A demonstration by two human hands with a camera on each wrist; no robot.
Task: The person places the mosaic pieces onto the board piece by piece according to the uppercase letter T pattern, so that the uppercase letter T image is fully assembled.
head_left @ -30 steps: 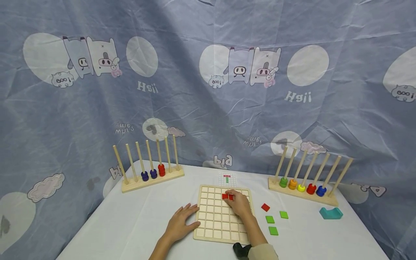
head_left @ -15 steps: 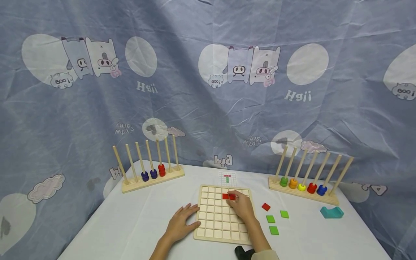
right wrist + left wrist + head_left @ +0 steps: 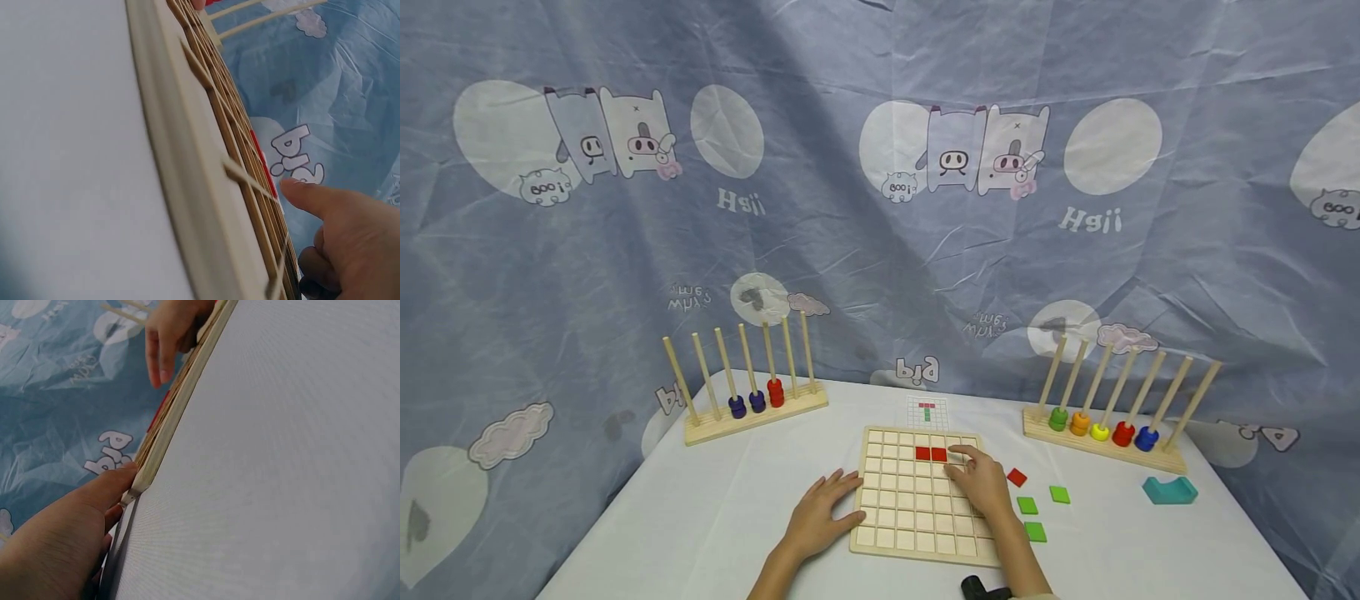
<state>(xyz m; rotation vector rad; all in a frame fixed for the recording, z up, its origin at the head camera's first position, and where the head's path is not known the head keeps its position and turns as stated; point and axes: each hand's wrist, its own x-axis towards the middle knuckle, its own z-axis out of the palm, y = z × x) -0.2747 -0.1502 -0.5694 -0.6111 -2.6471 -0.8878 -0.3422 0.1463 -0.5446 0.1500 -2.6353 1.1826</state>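
Observation:
A square wooden grid board (image 3: 906,501) lies on the white table. Two red square tiles (image 3: 931,454) sit side by side in cells of its upper part. My left hand (image 3: 820,518) rests at the board's left edge, fingertips and thumb touching the rim, as the left wrist view also shows. Over the board's right side is my right hand (image 3: 982,482), just right of the red tiles, thumb and fingers apart with nothing between them. Right of the board lie one loose red tile (image 3: 1017,477) and three green tiles (image 3: 1027,506).
A printed grid card (image 3: 928,413) with a red and green T lies behind the board. Wooden peg racks with coloured beads stand at left (image 3: 752,417) and right (image 3: 1105,439). A teal curved block (image 3: 1170,491) lies far right. Patterned cloth (image 3: 880,250) hangs behind.
My right hand has let go of the second red tile, which stays in its cell, and has moved right, away from it. My left hand stays at the board's edge.

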